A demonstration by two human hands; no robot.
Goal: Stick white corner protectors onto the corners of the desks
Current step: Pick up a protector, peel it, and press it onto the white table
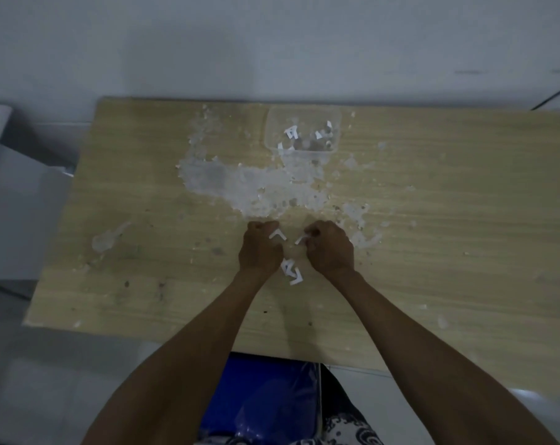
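Both my hands hover over the middle of a worn wooden desk. My left hand is curled and pinches a white L-shaped corner protector at its fingertips. My right hand is curled too and pinches a small white strip. Between my wrists, a few loose white pieces lie on the desk. A clear plastic tub with more white pieces inside stands at the desk's far edge.
A large patch of flaked, whitish surface spreads across the desk's middle. Grey floor and a white object lie to the left. Below the near edge is a blue plastic-covered seat.
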